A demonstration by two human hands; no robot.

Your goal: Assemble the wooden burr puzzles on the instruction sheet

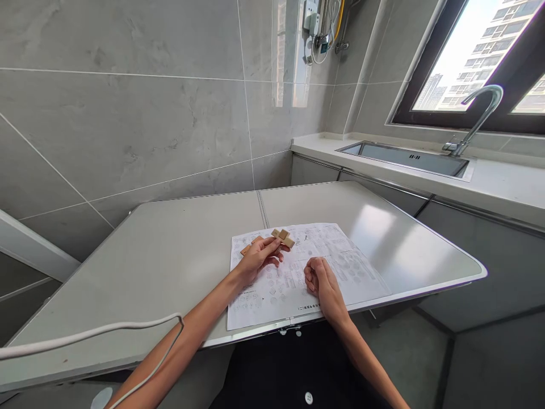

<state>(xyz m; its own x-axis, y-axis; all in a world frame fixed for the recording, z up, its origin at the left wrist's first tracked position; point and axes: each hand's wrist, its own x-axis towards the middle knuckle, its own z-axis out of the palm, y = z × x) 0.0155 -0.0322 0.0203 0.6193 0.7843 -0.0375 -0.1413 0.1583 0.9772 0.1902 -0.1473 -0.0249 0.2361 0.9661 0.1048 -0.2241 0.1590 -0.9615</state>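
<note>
My left hand [260, 258] is closed, thumb and fingers pinching a small wooden puzzle piece [288, 241] with a darker square on top. It hovers over the upper left of a large printed sheet [357, 278]. Behind the knuckles, more orange-brown wooden pieces [245, 250] show, partly hidden by the hand. My right hand [322, 281] rests on the sheet near its front edge, its fingers curled into a loose fist with nothing showing in them. Small line drawings and text cover the paper, too fine to read.
The sheet lies on a white folding table [183, 250] with a seam down its middle. A white cable [93, 332] crosses its left front and passes over my left forearm. At the right stand a counter with a sink [404, 159] and a tap [479, 119]. A tiled wall borders the back.
</note>
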